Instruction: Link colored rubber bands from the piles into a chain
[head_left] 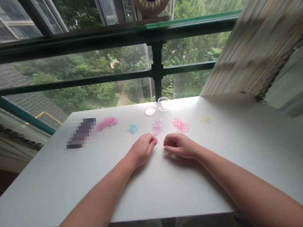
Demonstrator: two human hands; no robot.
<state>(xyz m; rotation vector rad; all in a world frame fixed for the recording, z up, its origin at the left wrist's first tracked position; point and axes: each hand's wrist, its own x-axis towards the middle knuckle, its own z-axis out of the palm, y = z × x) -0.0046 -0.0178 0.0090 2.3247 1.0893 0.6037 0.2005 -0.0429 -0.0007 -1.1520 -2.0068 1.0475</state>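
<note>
Both hands are over the middle of a white table (pixel 94 185), a small gap between them. My left hand (pixel 143 149) has its fingers curled, thumb and forefinger pinched on something too small to make out. My right hand (pixel 180 146) is half curled, thumb and forefinger apart, nothing visible between them. Just beyond the hands lie small piles of thin pieces: teal (pixel 133 129), purple (pixel 157 127), coral pink (pixel 180 125) and pale yellow (pixel 205 118). A larger pink pile (pixel 108 123) is further left.
Near the far edge stand a clear round container (pixel 163 104) and a clear round lid or dish (pixel 150 110). A pixelated dark object (pixel 82 133) lies at the left. Behind the table are a green window rail (pixel 108 76) and a striped curtain (pixel 245 49).
</note>
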